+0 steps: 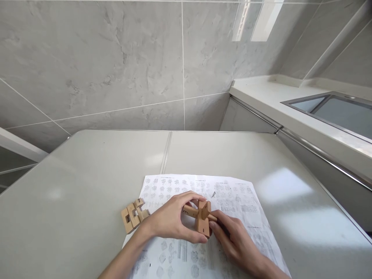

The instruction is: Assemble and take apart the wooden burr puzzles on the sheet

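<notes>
Several interlocked wooden puzzle pieces (202,221) are held above a printed sheet, in the lower middle of the head view. My left hand (171,217) is closed around them from the left, thumb at the near end and fingers at the far end of the upright block. On the other side, my right hand (234,236) pinches the right end of a bar that crosses the block. Dark numbers show on some faces. More notched wooden pieces (130,217) lie together by the sheet's left edge, beside my left wrist. Parts of the held pieces are hidden by my fingers.
The printed instruction sheet (244,197) lies on a pale table (87,186) with a seam across it. Behind stands a grey tiled wall (116,58). A white counter (261,93) with an inset sink (343,108) runs along the right.
</notes>
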`<state>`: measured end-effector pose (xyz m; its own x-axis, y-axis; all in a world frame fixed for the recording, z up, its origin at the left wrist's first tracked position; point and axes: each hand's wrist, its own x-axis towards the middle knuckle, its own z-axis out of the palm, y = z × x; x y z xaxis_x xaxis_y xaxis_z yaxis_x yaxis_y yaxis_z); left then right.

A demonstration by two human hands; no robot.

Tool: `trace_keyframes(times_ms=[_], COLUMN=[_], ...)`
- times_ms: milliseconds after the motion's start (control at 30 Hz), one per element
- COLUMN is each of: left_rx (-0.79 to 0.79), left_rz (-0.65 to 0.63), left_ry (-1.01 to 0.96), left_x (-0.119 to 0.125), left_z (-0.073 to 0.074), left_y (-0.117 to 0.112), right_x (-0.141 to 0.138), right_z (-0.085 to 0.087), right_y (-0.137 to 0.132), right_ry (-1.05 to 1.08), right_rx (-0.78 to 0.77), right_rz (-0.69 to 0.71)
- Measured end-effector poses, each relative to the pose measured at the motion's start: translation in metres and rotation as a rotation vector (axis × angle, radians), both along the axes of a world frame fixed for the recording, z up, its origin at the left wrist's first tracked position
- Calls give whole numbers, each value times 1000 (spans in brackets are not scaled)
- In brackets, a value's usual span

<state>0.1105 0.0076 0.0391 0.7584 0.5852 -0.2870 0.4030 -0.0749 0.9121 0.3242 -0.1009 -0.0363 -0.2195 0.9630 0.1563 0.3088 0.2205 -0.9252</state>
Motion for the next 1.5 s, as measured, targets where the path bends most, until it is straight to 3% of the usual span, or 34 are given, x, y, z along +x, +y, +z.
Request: trace_keyframes(times_ms=[267,767,933,1067,1200,1333,1500], left_rx=[-4,-40,-43,99,363,591,627], left_rz=[-12,26,116,206,307,435,627], left_ry=[-26,-37,-14,-13,139,307,382], left_x=[2,-5,-1,-2,-25,-65,-105], left_z=[-2,-4,-7,-4,0,-11,-33], left_y=[4,5,-3,-7,-10,-19,-37], right_x=[1,9,20,37,59,80,101], right_z=[4,11,21,28,30,25,10], right_y=[-1,2,8,17,27,33,35], right_ry=[0,-13,-71,-124,-255,-402,-548], right_rx=[3,7,72,159,233,253,230], right_rz=[-80,-67,-150,-293,-452,-589,-689])
